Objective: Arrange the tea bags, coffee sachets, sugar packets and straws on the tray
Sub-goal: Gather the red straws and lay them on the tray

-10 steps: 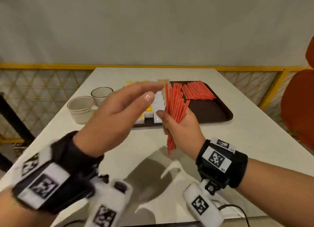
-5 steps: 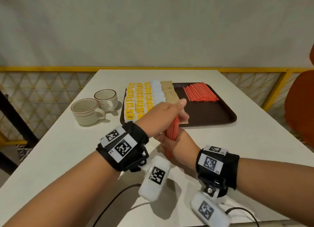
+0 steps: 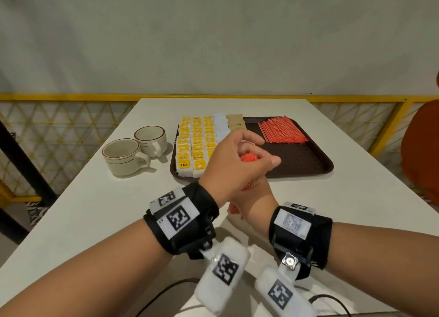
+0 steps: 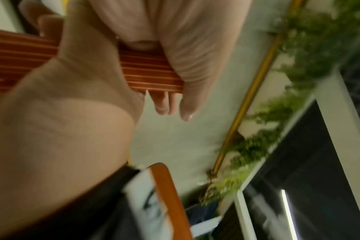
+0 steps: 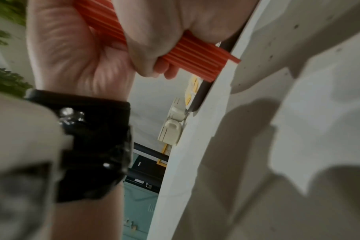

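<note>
Gripping one bundle of red straws (image 3: pixel 249 157) between them, both hands meet just in front of the brown tray (image 3: pixel 316 167), above the white desk (image 3: pixel 99 202). The right hand (image 3: pixel 255 198) is wrapped around the bundle from below, its fingers curled tight on the straws; the left hand (image 3: pixel 234 164) is closed over the bundle's upper end, thumb and fingers curled around it. From the left wrist view the straws (image 4: pixel 146 71) run sideways between the palms; from the right wrist view the bundle's lower end (image 5: pixel 197 58) pokes out of the fist, close to the desk edge.

On the tray, a loose pile of straws (image 3: pixel 281 129) lies at the far right corner. Yellow-tagged tea bags (image 3: pixel 193 145) fill the tray's left side in rows, with pale blue packets (image 3: pixel 219 126) and beige packets (image 3: pixel 235 122) next to them, partly hidden by the left hand. Two cream cups (image 3: pixel 133 150) stand on the desk just left of the tray, touching each other.
</note>
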`<act>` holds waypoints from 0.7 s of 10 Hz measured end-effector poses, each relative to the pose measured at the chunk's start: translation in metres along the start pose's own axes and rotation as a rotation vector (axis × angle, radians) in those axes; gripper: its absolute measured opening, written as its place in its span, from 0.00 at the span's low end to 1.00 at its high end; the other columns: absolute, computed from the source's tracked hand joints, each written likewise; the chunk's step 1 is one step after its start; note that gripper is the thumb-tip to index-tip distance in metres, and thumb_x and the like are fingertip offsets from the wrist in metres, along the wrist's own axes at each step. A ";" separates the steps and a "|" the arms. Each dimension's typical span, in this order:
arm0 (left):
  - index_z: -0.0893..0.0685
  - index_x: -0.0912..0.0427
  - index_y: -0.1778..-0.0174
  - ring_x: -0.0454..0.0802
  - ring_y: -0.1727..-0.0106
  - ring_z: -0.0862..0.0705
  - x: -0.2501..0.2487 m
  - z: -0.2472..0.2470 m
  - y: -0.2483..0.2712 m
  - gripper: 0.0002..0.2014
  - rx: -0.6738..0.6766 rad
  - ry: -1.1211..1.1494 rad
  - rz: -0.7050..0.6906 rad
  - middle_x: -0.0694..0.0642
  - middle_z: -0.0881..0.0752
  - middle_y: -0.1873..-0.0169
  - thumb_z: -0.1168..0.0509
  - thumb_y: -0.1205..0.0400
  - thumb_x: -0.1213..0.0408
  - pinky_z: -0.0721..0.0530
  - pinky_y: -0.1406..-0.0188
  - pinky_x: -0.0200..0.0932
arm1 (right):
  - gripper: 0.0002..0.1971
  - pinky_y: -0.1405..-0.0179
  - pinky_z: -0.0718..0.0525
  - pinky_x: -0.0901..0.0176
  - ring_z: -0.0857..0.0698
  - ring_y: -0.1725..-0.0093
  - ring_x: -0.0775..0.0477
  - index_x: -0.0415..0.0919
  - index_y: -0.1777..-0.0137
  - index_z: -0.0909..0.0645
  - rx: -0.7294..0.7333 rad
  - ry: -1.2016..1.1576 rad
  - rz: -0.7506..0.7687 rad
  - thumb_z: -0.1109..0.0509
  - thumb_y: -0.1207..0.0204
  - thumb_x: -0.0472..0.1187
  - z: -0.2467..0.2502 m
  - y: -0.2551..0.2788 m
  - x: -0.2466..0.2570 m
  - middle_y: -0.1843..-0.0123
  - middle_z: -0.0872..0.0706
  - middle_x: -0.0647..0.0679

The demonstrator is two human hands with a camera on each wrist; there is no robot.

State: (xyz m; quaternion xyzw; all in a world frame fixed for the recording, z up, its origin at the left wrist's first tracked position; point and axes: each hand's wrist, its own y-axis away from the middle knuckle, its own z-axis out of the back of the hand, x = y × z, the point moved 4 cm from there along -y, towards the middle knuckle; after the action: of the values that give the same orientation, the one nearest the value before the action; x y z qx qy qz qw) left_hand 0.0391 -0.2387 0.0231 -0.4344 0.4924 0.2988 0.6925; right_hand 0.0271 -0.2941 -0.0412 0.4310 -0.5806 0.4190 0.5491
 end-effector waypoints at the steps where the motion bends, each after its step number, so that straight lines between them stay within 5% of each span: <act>1: 0.22 0.56 0.56 0.45 0.79 0.20 -0.008 -0.006 0.010 0.08 0.052 -0.063 -0.107 0.48 0.21 0.83 0.28 0.23 0.64 0.19 0.69 0.38 | 0.11 0.58 0.27 0.76 0.15 0.52 0.42 0.23 0.44 0.20 0.015 0.807 -0.002 0.32 0.26 0.21 0.014 0.005 0.000 0.50 0.14 0.26; 2: 0.23 0.55 0.60 0.41 0.84 0.27 0.000 0.002 0.005 0.07 -0.026 -0.051 -0.090 0.47 0.27 0.85 0.32 0.19 0.64 0.26 0.75 0.35 | 0.13 0.61 0.25 0.80 0.20 0.61 0.64 0.31 0.43 0.19 0.257 0.588 0.065 0.27 0.27 0.28 0.003 0.008 0.002 0.48 0.13 0.35; 3: 0.24 0.55 0.61 0.42 0.84 0.30 0.000 0.009 0.003 0.08 -0.089 -0.018 -0.130 0.47 0.28 0.85 0.33 0.18 0.65 0.28 0.76 0.34 | 0.14 0.66 0.22 0.70 0.18 0.65 0.60 0.42 0.59 0.24 0.316 0.494 0.070 0.22 0.40 0.39 0.005 -0.004 0.000 0.64 0.18 0.51; 4: 0.24 0.54 0.62 0.43 0.84 0.29 0.005 0.008 0.005 0.08 -0.123 0.025 -0.144 0.47 0.27 0.85 0.32 0.19 0.66 0.26 0.76 0.35 | 0.13 0.71 0.19 0.65 0.14 0.69 0.55 0.30 0.57 0.18 0.426 0.654 0.116 0.19 0.36 0.35 0.015 -0.002 0.012 0.66 0.13 0.44; 5: 0.23 0.59 0.62 0.42 0.82 0.26 0.020 0.005 0.007 0.08 -0.129 0.099 -0.051 0.48 0.24 0.83 0.29 0.22 0.69 0.22 0.76 0.36 | 0.12 0.62 0.13 0.46 0.12 0.63 0.41 0.30 0.53 0.19 0.381 0.691 0.115 0.21 0.32 0.33 0.025 -0.001 0.006 0.63 0.13 0.40; 6: 0.21 0.57 0.60 0.45 0.76 0.19 0.033 0.003 0.008 0.11 -0.046 0.138 0.011 0.50 0.18 0.78 0.24 0.27 0.70 0.18 0.67 0.43 | 0.14 0.53 0.11 0.44 0.11 0.55 0.37 0.41 0.48 0.21 0.424 0.650 0.097 0.23 0.31 0.36 0.022 0.002 0.000 0.55 0.12 0.40; 7: 0.20 0.52 0.59 0.46 0.66 0.16 0.042 0.007 0.012 0.15 0.064 0.089 0.006 0.51 0.14 0.70 0.20 0.33 0.67 0.16 0.56 0.46 | 0.16 0.57 0.12 0.40 0.12 0.59 0.39 0.58 0.52 0.27 0.448 0.675 0.076 0.27 0.34 0.41 0.020 0.003 -0.003 0.59 0.13 0.44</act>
State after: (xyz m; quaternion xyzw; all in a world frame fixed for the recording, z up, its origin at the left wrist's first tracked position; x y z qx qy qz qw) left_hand 0.0458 -0.2277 -0.0189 -0.4235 0.5333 0.2656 0.6824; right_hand 0.0190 -0.3122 -0.0452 0.3567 -0.2775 0.6730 0.5855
